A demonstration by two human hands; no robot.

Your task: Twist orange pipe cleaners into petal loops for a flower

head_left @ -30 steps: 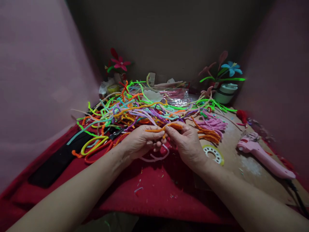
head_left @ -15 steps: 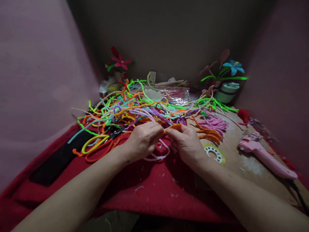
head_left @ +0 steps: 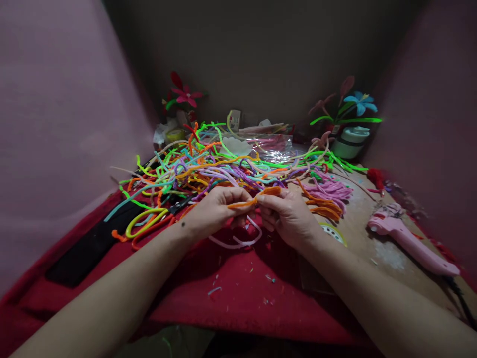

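Both of my hands meet at the middle of the table over a red cloth (head_left: 238, 293). My left hand (head_left: 214, 214) pinches one end of an orange pipe cleaner (head_left: 257, 197). My right hand (head_left: 288, 216) pinches the other part of the same orange pipe cleaner, which is bent between the fingers. A pale pink pipe cleaner loop (head_left: 238, 242) lies on the cloth just below my hands. Behind them spreads a big tangled heap of coloured pipe cleaners (head_left: 208, 166).
A pink glue gun (head_left: 410, 241) lies on the brown board at the right. A yellow tape ring (head_left: 335, 232) sits beside my right wrist. Bundles of pink and orange pieces (head_left: 328, 196), a white pot with a blue flower (head_left: 350, 139), a red flower (head_left: 184, 94) and a black case (head_left: 89, 248) surround the heap.
The hands closed together on the orange pipe cleaner, then drew slightly apart, so a longer stretch of it shows between them now.
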